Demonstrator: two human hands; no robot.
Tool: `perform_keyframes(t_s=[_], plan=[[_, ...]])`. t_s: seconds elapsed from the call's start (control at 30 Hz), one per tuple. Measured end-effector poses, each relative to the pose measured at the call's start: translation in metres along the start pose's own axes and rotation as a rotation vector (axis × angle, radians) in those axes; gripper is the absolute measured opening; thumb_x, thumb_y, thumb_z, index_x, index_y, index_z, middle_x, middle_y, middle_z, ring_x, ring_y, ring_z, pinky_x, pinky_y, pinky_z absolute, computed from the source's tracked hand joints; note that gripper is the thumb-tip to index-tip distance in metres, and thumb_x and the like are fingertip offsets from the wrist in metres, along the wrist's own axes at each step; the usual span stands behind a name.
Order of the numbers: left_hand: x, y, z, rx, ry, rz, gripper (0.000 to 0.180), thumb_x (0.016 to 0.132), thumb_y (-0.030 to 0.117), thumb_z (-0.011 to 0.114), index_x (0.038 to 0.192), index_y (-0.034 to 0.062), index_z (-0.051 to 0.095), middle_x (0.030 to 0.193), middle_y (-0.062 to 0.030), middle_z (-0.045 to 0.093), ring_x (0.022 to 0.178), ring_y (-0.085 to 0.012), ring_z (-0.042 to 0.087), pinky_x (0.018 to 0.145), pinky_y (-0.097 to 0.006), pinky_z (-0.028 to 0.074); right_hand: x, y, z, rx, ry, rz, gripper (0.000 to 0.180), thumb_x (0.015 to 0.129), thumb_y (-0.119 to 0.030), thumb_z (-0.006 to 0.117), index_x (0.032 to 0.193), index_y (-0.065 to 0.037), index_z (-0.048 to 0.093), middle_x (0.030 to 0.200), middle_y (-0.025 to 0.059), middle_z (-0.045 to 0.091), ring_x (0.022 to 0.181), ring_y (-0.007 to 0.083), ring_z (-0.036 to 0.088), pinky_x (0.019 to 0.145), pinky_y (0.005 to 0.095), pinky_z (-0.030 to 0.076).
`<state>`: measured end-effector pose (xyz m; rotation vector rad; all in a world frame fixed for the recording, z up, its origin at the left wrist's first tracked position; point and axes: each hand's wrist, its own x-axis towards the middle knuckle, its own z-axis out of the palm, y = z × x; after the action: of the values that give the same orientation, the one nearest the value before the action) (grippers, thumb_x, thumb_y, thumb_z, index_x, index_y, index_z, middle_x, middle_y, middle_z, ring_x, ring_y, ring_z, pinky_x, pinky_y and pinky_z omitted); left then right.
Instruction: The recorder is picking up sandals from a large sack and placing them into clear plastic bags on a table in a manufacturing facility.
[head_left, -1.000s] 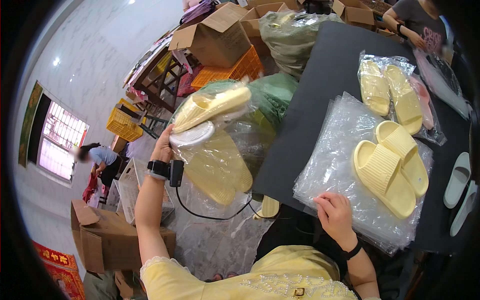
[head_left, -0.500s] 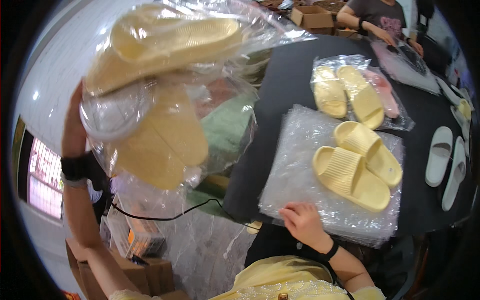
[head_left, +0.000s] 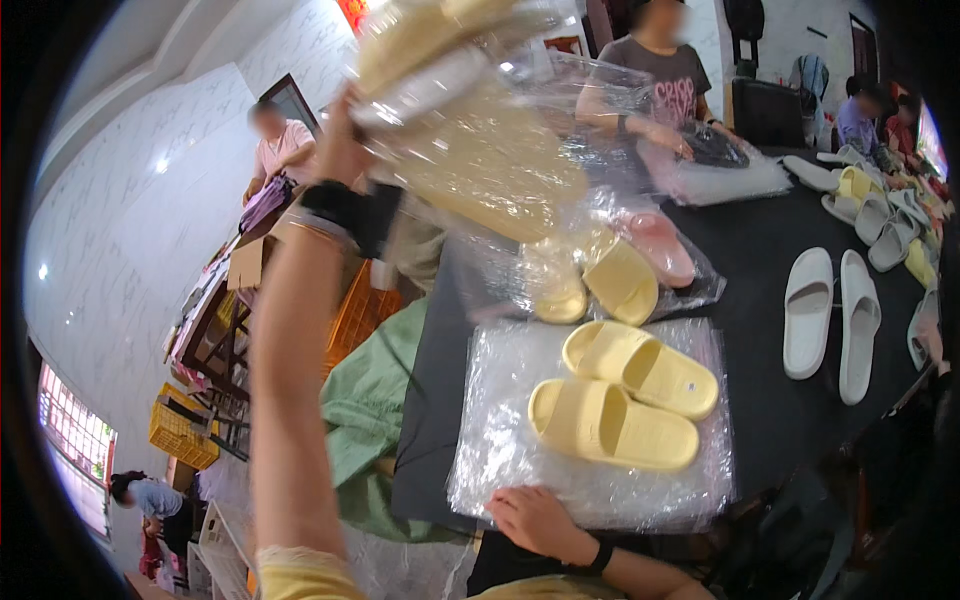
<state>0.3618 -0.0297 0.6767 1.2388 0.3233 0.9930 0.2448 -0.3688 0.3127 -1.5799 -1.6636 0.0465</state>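
Observation:
My left hand (head_left: 345, 140) is raised high at the upper left, closed on bagged slippers (head_left: 475, 140) in clear plastic. Pale yellow and white parts show through the film, blurred by motion. Low in front of me, my right hand (head_left: 535, 520) lies with its fingers apart on the near edge of a stack of clear plastic bags (head_left: 495, 450). On that stack rests a loose pair of yellow slippers (head_left: 630, 430). Just beyond it are bagged yellow slippers (head_left: 620, 280) and a pink slipper (head_left: 660, 248), partly covered by the raised plastic.
A white slipper pair (head_left: 808, 310) stands on the black table (head_left: 750, 440) to the right, with several more slippers (head_left: 880, 215) farther back. Across the table a person (head_left: 660, 90) handles clear bags (head_left: 715, 175). Green cloth (head_left: 375, 400) hangs at the table's left side.
My left hand has swung the bagged slippers rightward and over the table's far-left part. The view has lifted and turned, showing more of the room. My right hand stays at the bag stack.

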Motion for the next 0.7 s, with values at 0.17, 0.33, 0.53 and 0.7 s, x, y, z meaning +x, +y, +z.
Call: perform_keyframes(t_s=[0.17,0.33,0.53,0.7], plan=[[0.000,-0.194,0.006,0.053,0.104,-0.454,0.055,0.082,0.048,0.056,0.123,0.0114,0.051,0.117,-0.0113,0.056,0.105,-0.0286,0.055,0.090,-0.050,0.044,0.009,-0.009,-0.008,0.047,0.009,0.028,0.019,0.079,-0.015,0.064,0.097,-0.012,0.063,0.098,-0.0004,0.060,0.087,0.0179,0.058,0.076,0.0320,0.043],[0.020,-0.317,-0.035,0.176,0.159,-0.586,0.084,0.073,0.061,0.063,0.133,0.0055,0.043,0.122,-0.0128,0.052,0.099,-0.0292,0.052,0.082,-0.043,0.043,0.008,-0.022,0.002,0.102,-0.017,0.033,0.021,0.076,-0.013,0.064,0.096,-0.009,0.063,0.097,0.0076,0.059,0.088,0.0260,0.056,0.076,0.0381,0.043],[-0.004,-0.258,0.010,0.304,-0.103,-0.728,0.096,0.070,0.077,0.055,0.141,0.0154,0.035,0.134,-0.0135,0.044,0.115,-0.0377,0.044,0.081,-0.064,0.035,0.000,-0.010,0.004,0.082,-0.102,0.208,0.020,0.078,-0.017,0.064,0.096,-0.008,0.063,0.099,0.0087,0.059,0.094,0.0272,0.055,0.079,0.0389,0.043],[-0.033,-0.205,-0.058,0.412,-0.229,-0.669,0.091,0.078,0.062,0.060,0.142,0.0082,0.025,0.134,-0.0204,0.039,0.121,-0.0325,0.039,0.100,-0.048,0.032,0.001,-0.018,0.002,0.006,-0.072,-0.003,0.024,0.078,-0.014,0.065,0.101,-0.014,0.061,0.100,0.0011,0.058,0.086,0.0221,0.057,0.075,0.0350,0.044]])
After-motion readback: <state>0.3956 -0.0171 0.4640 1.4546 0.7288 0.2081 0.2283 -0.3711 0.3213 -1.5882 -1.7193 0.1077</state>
